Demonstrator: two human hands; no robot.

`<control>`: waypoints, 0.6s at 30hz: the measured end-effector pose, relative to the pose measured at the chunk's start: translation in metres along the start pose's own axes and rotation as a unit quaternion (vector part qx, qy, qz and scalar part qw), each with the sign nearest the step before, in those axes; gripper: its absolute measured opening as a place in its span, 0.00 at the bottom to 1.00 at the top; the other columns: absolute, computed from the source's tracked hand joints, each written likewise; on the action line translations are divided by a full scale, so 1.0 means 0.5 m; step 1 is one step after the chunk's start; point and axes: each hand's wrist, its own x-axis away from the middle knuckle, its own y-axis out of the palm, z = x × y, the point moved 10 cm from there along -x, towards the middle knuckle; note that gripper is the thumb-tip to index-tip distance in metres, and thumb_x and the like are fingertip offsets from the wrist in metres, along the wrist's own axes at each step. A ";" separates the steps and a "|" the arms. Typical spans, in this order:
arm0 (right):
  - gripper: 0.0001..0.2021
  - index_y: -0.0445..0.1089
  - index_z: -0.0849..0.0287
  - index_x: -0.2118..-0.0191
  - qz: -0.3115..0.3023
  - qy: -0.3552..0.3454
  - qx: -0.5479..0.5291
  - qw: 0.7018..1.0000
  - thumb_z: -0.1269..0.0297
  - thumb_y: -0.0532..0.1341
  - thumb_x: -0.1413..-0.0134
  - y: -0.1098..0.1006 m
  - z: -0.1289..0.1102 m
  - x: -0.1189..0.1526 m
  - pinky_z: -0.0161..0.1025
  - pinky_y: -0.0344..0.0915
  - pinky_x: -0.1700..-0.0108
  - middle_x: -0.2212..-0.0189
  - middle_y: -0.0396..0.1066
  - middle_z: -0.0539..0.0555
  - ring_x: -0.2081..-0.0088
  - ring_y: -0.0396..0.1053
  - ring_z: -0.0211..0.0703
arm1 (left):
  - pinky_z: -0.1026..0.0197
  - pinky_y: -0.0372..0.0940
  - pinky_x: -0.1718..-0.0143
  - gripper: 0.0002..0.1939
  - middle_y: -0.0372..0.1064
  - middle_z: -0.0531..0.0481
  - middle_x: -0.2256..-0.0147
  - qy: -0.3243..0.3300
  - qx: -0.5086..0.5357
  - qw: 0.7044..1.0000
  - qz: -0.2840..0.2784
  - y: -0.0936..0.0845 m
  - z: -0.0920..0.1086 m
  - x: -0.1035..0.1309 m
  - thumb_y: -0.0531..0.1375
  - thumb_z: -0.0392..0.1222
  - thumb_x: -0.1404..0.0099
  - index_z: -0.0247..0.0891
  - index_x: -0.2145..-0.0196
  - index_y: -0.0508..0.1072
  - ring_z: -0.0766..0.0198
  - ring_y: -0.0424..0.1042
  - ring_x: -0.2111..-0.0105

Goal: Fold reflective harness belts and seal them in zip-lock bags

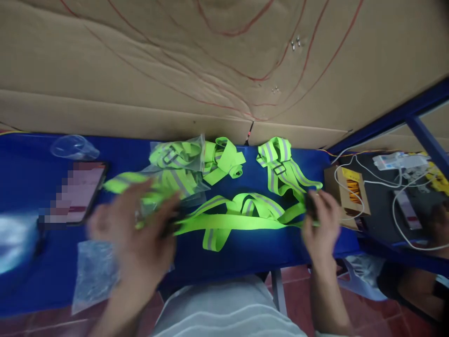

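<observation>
A neon-yellow reflective strap [238,222] with a grey stripe stretches across the blue table between my two hands, some of it in loose loops. My left hand [140,229], smeared by motion, is closed round the strap's left end, where a dark piece shows at the fingers. The fingers of my right hand [322,220] pinch the other end at a black buckle [310,206]. Behind my left hand lie a bagged strap [175,154] and a loose folded strap [228,161]. Another strap with a black slider [275,159] lies beyond my right hand.
A phone [84,192], a clear plastic cup [75,147] and an empty plastic bag [94,271] are at left. Cardboard stands along the back. To the right are a small carton [347,189], white cables, a power strip [400,160] and another person's arm [417,290].
</observation>
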 end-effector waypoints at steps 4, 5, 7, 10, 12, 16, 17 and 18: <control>0.31 0.58 0.55 0.29 -0.118 -0.160 -0.033 0.980 0.75 0.54 0.37 0.096 -0.171 -0.003 0.54 0.66 0.43 0.37 0.66 0.65 0.40 0.68 0.58 | 0.37 0.61 0.36 0.43 0.61 0.37 0.33 0.127 0.000 0.985 -0.114 0.167 0.129 -0.028 0.50 0.21 0.34 0.43 0.25 0.47 0.44 0.64 0.35; 0.32 0.56 0.56 0.28 -0.121 -0.168 -0.039 0.978 0.75 0.54 0.37 0.103 -0.193 -0.008 0.54 0.66 0.43 0.37 0.66 0.65 0.40 0.68 0.58 | 0.42 0.66 0.40 0.42 0.63 0.35 0.35 0.145 -0.003 0.982 -0.120 0.185 0.151 -0.032 0.50 0.22 0.33 0.39 0.25 0.44 0.45 0.67 0.39; 0.33 0.54 0.57 0.27 -0.119 -0.167 -0.047 0.978 0.76 0.54 0.37 0.109 -0.217 -0.018 0.54 0.66 0.44 0.37 0.66 0.65 0.41 0.67 0.58 | 0.45 0.70 0.45 0.42 0.67 0.33 0.40 0.150 -0.027 0.982 -0.116 0.201 0.169 -0.043 0.49 0.24 0.31 0.34 0.24 0.37 0.45 0.71 0.44; 0.33 0.55 0.57 0.28 -0.113 -0.160 -0.069 0.978 0.78 0.53 0.37 0.108 -0.225 -0.027 0.53 0.66 0.44 0.38 0.66 0.64 0.42 0.67 0.57 | 0.44 0.69 0.43 0.43 0.69 0.33 0.43 0.145 -0.049 0.982 -0.111 0.203 0.164 -0.057 0.47 0.24 0.31 0.32 0.24 0.31 0.45 0.71 0.47; 0.32 0.56 0.57 0.29 -0.112 -0.163 -0.090 0.976 0.79 0.53 0.37 0.106 -0.226 -0.030 0.53 0.67 0.44 0.39 0.66 0.64 0.42 0.67 0.56 | 0.44 0.68 0.41 0.44 0.68 0.33 0.43 0.156 -0.035 0.980 -0.115 0.202 0.160 -0.065 0.46 0.22 0.31 0.33 0.24 0.29 0.45 0.70 0.45; 0.35 0.54 0.55 0.28 -0.118 -0.181 -0.120 0.969 0.82 0.53 0.39 0.101 -0.230 -0.040 0.53 0.68 0.43 0.39 0.65 0.63 0.42 0.66 0.55 | 0.46 0.66 0.39 0.45 0.65 0.35 0.41 0.185 -0.011 0.975 -0.124 0.202 0.168 -0.084 0.44 0.21 0.32 0.35 0.24 0.28 0.47 0.68 0.43; 0.36 0.52 0.54 0.28 -0.119 -0.180 -0.128 0.968 0.82 0.53 0.39 0.099 -0.230 -0.046 0.55 0.68 0.42 0.39 0.64 0.63 0.41 0.65 0.56 | 0.46 0.66 0.39 0.45 0.65 0.35 0.41 0.184 -0.014 0.975 -0.119 0.200 0.172 -0.091 0.44 0.21 0.32 0.35 0.24 0.28 0.47 0.68 0.44; 0.37 0.50 0.55 0.27 -0.117 -0.174 -0.135 0.968 0.83 0.52 0.40 0.096 -0.230 -0.052 0.56 0.68 0.40 0.38 0.63 0.64 0.39 0.64 0.56 | 0.46 0.66 0.39 0.44 0.66 0.35 0.41 0.182 -0.021 0.977 -0.111 0.198 0.178 -0.097 0.44 0.21 0.32 0.35 0.24 0.28 0.47 0.68 0.44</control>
